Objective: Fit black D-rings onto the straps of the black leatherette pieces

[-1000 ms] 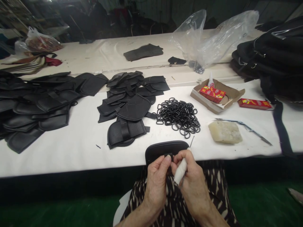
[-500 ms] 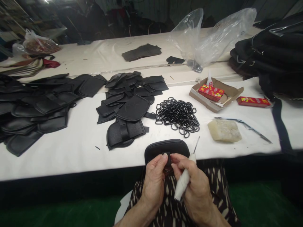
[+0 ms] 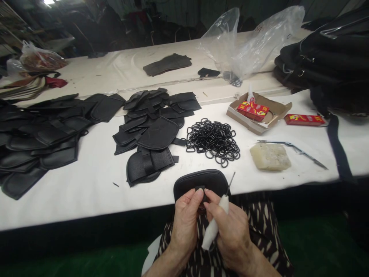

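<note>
A black padded leather piece (image 3: 198, 179) with a rounded, piped edge leans at the table's front edge, above my lap. My left hand (image 3: 186, 221) pinches the short black strap (image 3: 200, 189) on it between thumb and fingers. On the strap's other side, my right hand (image 3: 230, 227) has its thumb and index fingertips close to it. That same hand also grips an awl (image 3: 216, 223) with a white wrapped handle, its thin metal tip pointing up and away. My fingers hide the lower part of the strap.
Black D-rings (image 3: 213, 140) are heaped beyond my hands. Stacked black leather pieces (image 3: 158, 132) lie to the left. On the right are a yellowish block (image 3: 270, 157), metal tweezers (image 3: 305, 152), a cardboard tray (image 3: 245, 122) with red boxes, and black bags (image 3: 325, 61).
My right hand has shifted slightly left and closer to my left hand, and the awl has tilted a little with it. The view has turned slightly. My left hand keeps its pinch.
</note>
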`<state>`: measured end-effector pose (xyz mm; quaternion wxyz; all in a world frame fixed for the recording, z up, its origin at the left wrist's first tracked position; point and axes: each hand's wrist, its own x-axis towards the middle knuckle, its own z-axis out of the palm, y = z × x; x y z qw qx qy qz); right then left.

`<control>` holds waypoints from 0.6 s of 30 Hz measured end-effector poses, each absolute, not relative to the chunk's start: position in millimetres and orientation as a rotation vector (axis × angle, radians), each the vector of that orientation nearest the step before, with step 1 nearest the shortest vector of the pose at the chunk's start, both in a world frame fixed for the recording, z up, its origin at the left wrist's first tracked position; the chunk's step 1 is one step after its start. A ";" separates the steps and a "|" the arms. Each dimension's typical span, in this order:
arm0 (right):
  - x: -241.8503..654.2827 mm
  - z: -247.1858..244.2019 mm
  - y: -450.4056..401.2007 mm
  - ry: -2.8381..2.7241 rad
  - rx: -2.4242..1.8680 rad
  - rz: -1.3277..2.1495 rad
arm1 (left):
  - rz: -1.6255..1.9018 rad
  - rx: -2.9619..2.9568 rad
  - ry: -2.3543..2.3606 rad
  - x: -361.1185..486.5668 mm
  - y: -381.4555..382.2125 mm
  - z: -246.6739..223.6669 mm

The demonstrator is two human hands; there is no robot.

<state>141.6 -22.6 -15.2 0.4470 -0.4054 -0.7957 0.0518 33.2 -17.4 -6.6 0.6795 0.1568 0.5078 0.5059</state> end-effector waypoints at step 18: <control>141.8 -20.6 -25.4 -1.982 -0.996 0.127 | 1.133 0.307 1.089 32.4 -13.6 1.3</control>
